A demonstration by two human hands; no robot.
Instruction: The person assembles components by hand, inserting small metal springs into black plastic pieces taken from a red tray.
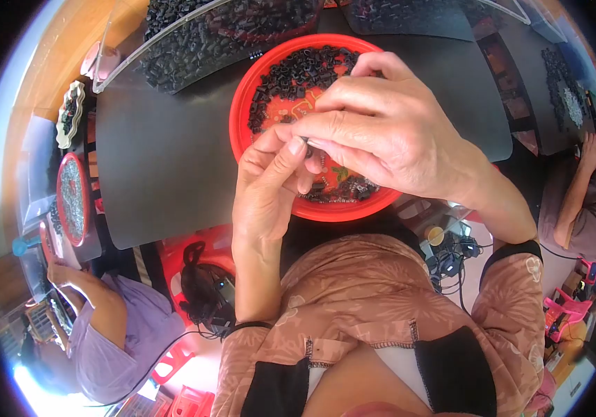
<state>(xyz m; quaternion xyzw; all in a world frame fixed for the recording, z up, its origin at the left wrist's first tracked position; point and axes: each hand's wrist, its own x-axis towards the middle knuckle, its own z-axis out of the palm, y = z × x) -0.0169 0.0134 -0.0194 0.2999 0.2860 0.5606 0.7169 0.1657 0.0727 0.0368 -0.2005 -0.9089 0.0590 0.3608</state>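
Honestly, looks like a tiny dark part (pixel 308 149) pinched by the left hand (pixel 264 182) over the red basin (pixel 340 214); can't tell the exact grip of the right hand (pixel 397 132), bunched up close; could slip, being so small, and vanish among black pieces (pixel 305 67) below.

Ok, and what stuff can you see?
table: one, dark grey, centre
red tray: one, red, on table
black parts: many, black, in red tray
small piece: one, dark, above red tray
black heaps: several, black, table's far side
side tray: one, red, far left
scalloped dish: one, pale, far left
other people: two, purplish and brownish clothes, either side
seats: several, red and pink, both sides
cables: several, black, lower half
top: one, patterned brown, bottom centre
left hand: one, bare, pinching small piece
right hand: one, bare, over red tray
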